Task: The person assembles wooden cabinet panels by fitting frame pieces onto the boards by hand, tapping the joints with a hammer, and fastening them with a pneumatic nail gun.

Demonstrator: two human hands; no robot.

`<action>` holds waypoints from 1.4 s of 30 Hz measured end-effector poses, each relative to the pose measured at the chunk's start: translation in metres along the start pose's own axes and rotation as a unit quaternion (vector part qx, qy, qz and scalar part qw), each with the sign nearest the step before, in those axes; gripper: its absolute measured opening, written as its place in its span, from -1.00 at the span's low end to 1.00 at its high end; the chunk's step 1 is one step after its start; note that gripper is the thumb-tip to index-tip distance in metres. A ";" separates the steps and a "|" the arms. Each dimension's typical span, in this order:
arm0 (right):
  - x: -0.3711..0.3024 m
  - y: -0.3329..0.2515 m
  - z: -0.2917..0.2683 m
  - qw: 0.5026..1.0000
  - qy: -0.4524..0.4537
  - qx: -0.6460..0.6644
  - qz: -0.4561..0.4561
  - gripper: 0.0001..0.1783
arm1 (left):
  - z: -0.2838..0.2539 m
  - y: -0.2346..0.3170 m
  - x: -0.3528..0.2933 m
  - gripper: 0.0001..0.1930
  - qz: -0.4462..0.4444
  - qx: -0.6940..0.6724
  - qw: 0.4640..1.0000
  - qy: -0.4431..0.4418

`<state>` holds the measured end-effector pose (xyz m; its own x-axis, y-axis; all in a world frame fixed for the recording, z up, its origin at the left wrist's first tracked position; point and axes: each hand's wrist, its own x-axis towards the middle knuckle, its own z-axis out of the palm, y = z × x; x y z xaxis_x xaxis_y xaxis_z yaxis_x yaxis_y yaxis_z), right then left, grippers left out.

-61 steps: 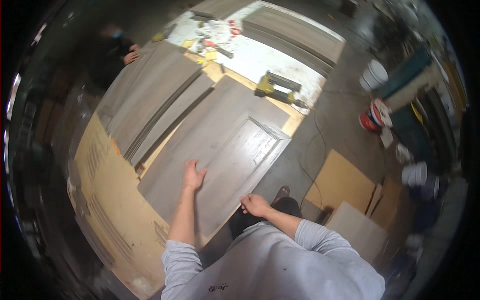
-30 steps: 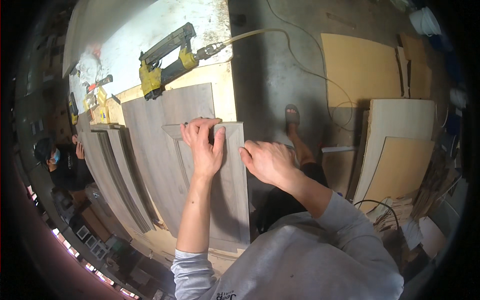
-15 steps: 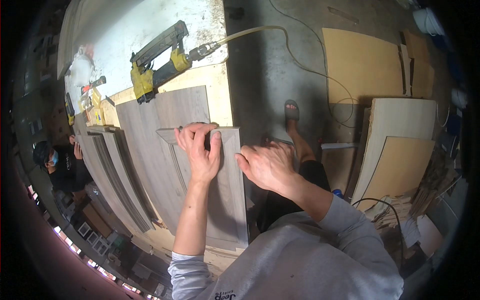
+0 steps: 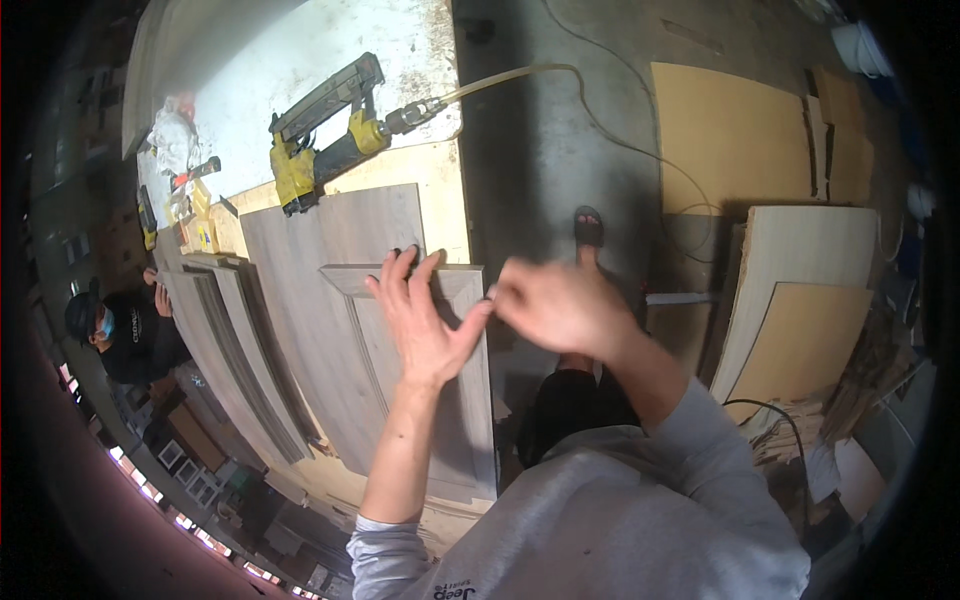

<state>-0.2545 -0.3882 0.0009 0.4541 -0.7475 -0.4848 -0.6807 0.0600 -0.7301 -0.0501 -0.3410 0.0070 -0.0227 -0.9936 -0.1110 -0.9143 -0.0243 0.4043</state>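
Observation:
A grey framed cabinet door panel (image 4: 455, 440) lies on top of a larger grey panel (image 4: 300, 300) on the workbench. My left hand (image 4: 420, 320) rests flat on the framed door near its top rail, fingers spread, holding nothing. My right hand (image 4: 555, 305) hovers at the door's right edge, blurred by motion, fingers loosely curled; I cannot tell whether it touches the edge. A yellow pneumatic nail gun (image 4: 325, 130) with a hose lies on the bench beyond the panels.
Several more grey panels (image 4: 225, 350) lie to the left. Another person in black (image 4: 125, 335) is at the far left. Plywood sheets (image 4: 800, 320) lean at the right. My sandalled foot (image 4: 588, 228) stands on the concrete floor. Small tools (image 4: 185, 205) clutter the bench.
The view swung from the whole bench down onto the framed door. My left hand stays on the door's top rail; my right hand has lifted slightly from the right edge and blurs.

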 end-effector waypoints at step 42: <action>-0.052 0.080 0.072 0.728 0.072 0.652 -0.198 -0.15 | 0.025 0.009 0.004 -0.41 0.065 0.080 0.993 0.065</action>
<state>-0.2908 -0.2965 -0.0668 0.3371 -0.9331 -0.1252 0.6551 0.3280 -0.6806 -0.0683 -0.3422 -0.0122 -0.1008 -0.9934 0.0555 -0.9601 0.1118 0.2563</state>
